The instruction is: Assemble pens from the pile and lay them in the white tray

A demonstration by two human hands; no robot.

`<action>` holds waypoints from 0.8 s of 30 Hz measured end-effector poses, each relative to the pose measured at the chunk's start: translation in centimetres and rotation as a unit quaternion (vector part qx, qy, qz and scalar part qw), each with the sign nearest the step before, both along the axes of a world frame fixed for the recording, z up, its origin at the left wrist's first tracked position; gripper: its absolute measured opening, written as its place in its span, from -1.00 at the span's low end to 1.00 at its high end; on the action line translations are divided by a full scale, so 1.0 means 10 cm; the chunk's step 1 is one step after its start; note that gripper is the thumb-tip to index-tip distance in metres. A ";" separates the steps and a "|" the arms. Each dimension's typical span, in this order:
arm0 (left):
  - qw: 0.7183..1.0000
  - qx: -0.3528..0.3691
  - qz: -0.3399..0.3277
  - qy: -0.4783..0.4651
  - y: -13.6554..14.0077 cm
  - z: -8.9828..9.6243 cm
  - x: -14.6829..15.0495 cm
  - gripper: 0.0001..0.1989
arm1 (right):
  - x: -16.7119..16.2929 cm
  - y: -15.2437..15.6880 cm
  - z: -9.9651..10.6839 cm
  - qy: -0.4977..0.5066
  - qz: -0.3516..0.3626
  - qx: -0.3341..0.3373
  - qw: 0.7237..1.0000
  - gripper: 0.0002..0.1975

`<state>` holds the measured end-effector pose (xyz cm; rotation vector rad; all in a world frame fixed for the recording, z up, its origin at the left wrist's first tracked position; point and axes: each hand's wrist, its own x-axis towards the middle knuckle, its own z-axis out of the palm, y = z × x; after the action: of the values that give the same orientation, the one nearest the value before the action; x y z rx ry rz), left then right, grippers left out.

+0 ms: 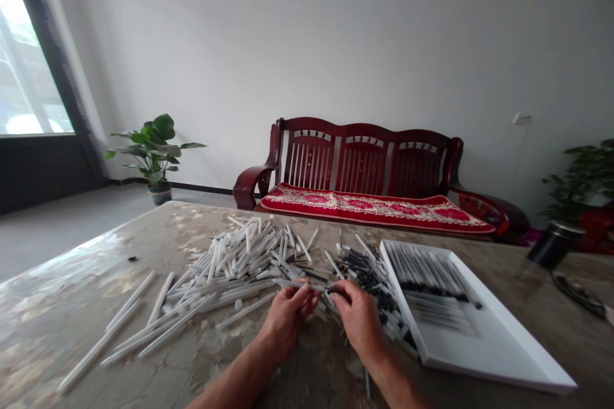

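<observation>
Near the table's middle, my left hand [286,312] is closed around a thin whitish pen barrel [292,284], which lies almost level and points left. My right hand [355,312] pinches a small dark piece [332,290] at the barrel's right end; whether it is a cap or a plug I cannot tell. The two hands nearly meet there. A heap of white pen barrels [249,246] spreads behind and left of my left hand. Small black and clear pen parts [377,281] lie piled behind and right of my right hand.
To the right stands a shallow white box [499,339] holding rows of clear pens with black ends [432,275]. Loose barrels [103,345] lie at the table's left. A dark cylinder [554,246] and a cable [578,297] sit far right. Behind the table is a wooden bench [362,160].
</observation>
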<state>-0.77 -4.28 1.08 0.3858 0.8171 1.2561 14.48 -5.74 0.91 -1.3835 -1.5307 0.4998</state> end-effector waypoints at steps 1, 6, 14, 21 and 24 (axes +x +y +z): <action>1.000 0.000 -0.001 0.000 0.00 0.00 0.00 -0.87 | -0.01 0.00 -0.01 0.014 0.000 -0.002 1.000 -0.86; 1.000 0.006 -0.007 0.002 -0.01 -0.03 0.02 -0.89 | -0.04 -0.01 -0.03 0.042 0.000 0.002 0.999 -0.91; 1.000 0.024 -0.016 0.008 -0.01 -0.07 0.02 -0.87 | -0.04 -0.01 -0.06 0.038 -0.001 0.017 0.999 -0.91; 1.000 0.025 -0.017 0.001 -0.02 -0.07 0.02 -0.84 | -0.05 0.01 -0.14 0.085 0.022 0.028 0.996 -0.87; 0.999 0.028 -0.019 0.001 -0.03 -0.07 0.02 -0.82 | -0.04 -0.01 -0.11 0.027 0.012 0.045 0.999 -0.87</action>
<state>-0.57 -4.58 0.42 0.4463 0.7736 1.2462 14.12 -5.83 -0.22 -1.2743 -1.5099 0.4735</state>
